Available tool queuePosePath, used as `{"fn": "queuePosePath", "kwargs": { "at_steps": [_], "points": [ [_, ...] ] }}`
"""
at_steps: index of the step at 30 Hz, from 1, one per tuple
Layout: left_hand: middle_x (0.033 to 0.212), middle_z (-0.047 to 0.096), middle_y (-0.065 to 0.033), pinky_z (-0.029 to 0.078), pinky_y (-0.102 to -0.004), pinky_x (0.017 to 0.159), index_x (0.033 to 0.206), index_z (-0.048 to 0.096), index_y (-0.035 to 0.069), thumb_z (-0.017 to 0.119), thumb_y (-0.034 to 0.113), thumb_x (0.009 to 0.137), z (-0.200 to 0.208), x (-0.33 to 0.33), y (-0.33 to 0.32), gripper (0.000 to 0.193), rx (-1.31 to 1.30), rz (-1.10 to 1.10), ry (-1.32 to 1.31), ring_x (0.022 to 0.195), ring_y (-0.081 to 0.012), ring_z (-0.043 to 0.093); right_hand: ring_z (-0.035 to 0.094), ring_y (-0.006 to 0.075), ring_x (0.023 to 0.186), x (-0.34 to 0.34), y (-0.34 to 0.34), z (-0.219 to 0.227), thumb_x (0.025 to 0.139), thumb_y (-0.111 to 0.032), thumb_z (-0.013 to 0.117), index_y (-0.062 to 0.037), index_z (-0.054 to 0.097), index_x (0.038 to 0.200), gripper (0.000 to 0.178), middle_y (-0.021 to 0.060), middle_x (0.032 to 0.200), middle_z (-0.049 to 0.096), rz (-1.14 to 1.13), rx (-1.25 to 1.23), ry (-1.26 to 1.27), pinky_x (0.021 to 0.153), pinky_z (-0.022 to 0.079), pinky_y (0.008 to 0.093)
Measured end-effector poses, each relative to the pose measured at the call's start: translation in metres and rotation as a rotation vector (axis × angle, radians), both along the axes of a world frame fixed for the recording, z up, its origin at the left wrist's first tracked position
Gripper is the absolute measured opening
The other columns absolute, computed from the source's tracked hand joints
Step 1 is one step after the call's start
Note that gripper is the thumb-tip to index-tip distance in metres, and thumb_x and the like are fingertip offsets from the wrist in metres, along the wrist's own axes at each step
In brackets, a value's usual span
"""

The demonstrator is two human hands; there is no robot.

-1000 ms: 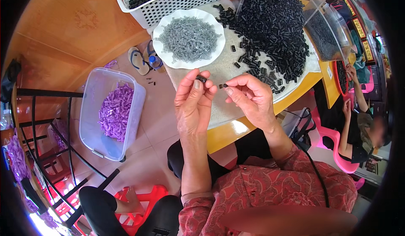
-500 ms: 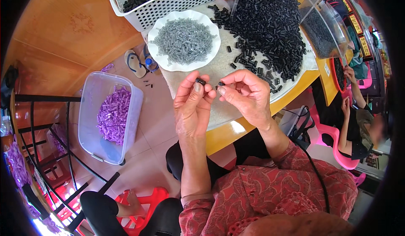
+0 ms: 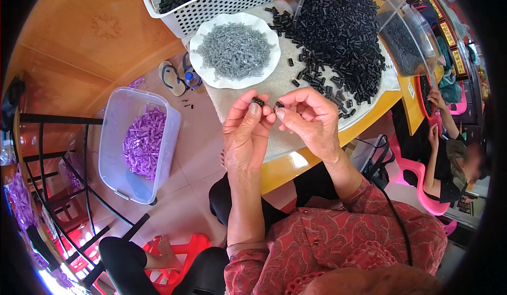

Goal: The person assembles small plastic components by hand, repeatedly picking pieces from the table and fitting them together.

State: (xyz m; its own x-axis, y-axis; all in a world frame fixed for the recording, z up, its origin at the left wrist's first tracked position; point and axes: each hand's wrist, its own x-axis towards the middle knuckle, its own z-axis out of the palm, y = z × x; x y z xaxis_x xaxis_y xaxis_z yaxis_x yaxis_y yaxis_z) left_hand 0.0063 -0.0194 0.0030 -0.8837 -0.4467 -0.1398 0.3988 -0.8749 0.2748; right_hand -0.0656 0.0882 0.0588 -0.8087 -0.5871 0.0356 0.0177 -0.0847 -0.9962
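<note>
My left hand (image 3: 244, 129) pinches a small black tube-shaped piece (image 3: 257, 101) between thumb and fingertips. Close beside it, my right hand (image 3: 311, 120) grips another small black piece (image 3: 279, 104) with thumb and forefinger. The fingertips of both hands nearly meet above the near edge of the cloth-covered table. Beyond them stands a white scalloped plate (image 3: 196, 65) heaped with small clear pieces (image 3: 235, 49). A large pile of black tube-shaped pieces (image 3: 338, 36) spreads over the pale cloth (image 3: 282, 78) at the far right, with loose ones scattered toward my right hand.
A white perforated basket (image 3: 211, 12) of black pieces stands at the back. Right of the pile is a clear bin (image 3: 406, 39). A translucent tub (image 3: 113, 152) with purple pieces (image 3: 143, 142) sits on the floor at left. Another person (image 3: 449, 163) sits at far right.
My left hand has shifted slightly right, bringing its black piece closer to the one in my right hand. The right hand stays almost in place. The view has moved a little.
</note>
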Motion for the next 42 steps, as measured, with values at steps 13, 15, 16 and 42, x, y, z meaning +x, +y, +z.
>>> {"fn": "queuePosePath", "kwargs": {
  "at_steps": [13, 15, 16, 42],
  "points": [
    [0.108, 0.063, -0.0143, 0.052, -0.0308, 0.077, 0.118, 0.059, 0.002, 0.058, 0.001, 0.090, -0.004, 0.001, 0.000, 0.028, 0.004, 0.005, 0.015, 0.085, -0.0166, 0.060, 0.063, 0.0093, 0.068, 0.003, -0.002, -0.001, 0.086, 0.003, 0.062, 0.0031, 0.060, 0.100, 0.014, 0.0078, 0.084, 0.066, 0.022, -0.042, 0.018, 0.055, 0.047, 0.0189],
    [0.108, 0.063, -0.0149, 0.052, -0.0306, 0.077, 0.118, 0.059, 0.002, 0.058, 0.001, 0.090, -0.004, 0.000, 0.001, 0.028, 0.003, 0.012, 0.021, 0.084, -0.0165, 0.061, 0.063, 0.0093, 0.071, 0.003, -0.003, -0.005, 0.087, 0.003, 0.060, 0.0037, 0.060, 0.101, 0.013, 0.0083, 0.087, 0.065, 0.033, -0.055, 0.056, 0.058, 0.048, 0.0194],
    [0.108, 0.063, -0.0149, 0.052, -0.0306, 0.077, 0.118, 0.059, 0.002, 0.058, 0.001, 0.090, -0.006, -0.001, 0.001, 0.028, 0.003, 0.013, 0.021, 0.084, -0.0165, 0.061, 0.062, 0.0094, 0.074, 0.002, -0.003, -0.007, 0.088, 0.003, 0.059, 0.0043, 0.059, 0.101, 0.012, 0.0089, 0.090, 0.064, 0.042, -0.069, 0.095, 0.061, 0.049, 0.0199],
    [0.108, 0.065, -0.0124, 0.051, -0.0320, 0.079, 0.118, 0.061, 0.006, 0.058, 0.000, 0.090, -0.002, 0.001, 0.004, 0.029, -0.047, 0.038, 0.043, 0.090, -0.0174, 0.062, 0.064, 0.0154, 0.074, -0.003, -0.008, -0.006, 0.083, 0.006, 0.064, 0.0032, 0.061, 0.092, 0.010, 0.0114, 0.088, 0.061, 0.030, 0.054, 0.522, 0.064, 0.053, 0.0249]
  ]
}}
